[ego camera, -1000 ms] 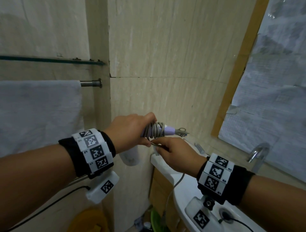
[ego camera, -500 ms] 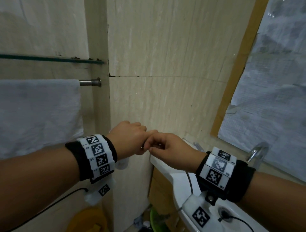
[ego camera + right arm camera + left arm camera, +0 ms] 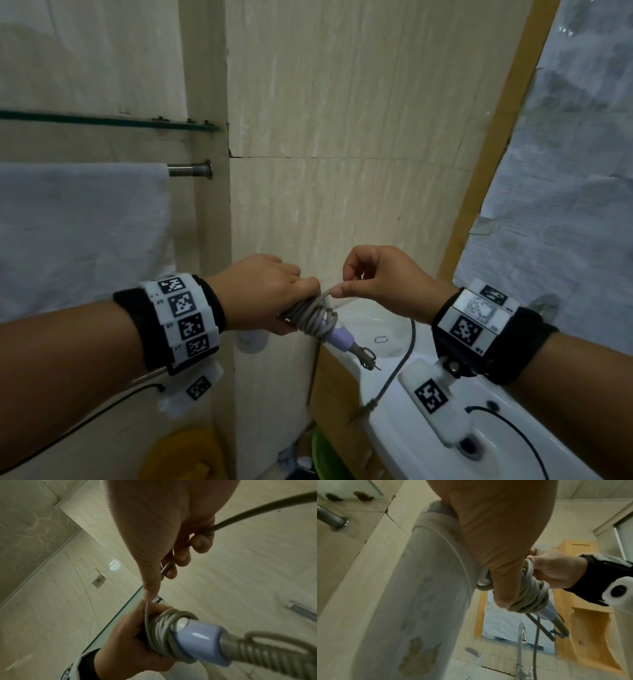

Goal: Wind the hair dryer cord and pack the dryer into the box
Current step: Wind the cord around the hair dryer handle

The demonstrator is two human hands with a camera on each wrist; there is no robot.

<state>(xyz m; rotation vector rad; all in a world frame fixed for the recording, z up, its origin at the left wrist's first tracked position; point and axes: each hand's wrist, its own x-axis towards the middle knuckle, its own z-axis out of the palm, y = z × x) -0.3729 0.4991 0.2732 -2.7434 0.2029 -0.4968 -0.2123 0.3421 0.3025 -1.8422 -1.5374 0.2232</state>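
Head view: two forearms reach forward in front of a tiled bathroom wall, each wearing a black wristband with square printed markers. The left hand is curled tightly around the handle of one hair dryer, held in the air above the left edge of a white sink. The handle's long axis slants down and to the right, its lilac end pointing toward the sink. One grey cord is wrapped around the handle in several loops; I cannot count them exactly. The right hand pinches the cord between thumb and forefinger just beside the loops. The loose length drops under that wrist and crosses the sink's left rim. One grey towel hangs on a rail at the left, under one glass shelf.

Left wrist view: only here does the dryer's pale barrel show, large and close, running from upper centre to lower left. The left thumb presses on the coiled cord. One curved tap stands below.

Right wrist view: only here is the pinch seen from beneath, with the cord threading through the curled right fingers and leaving toward the top right corner. The lilac handle end points to the lower right, ending in a ribbed grey sleeve. No box appears in any view.
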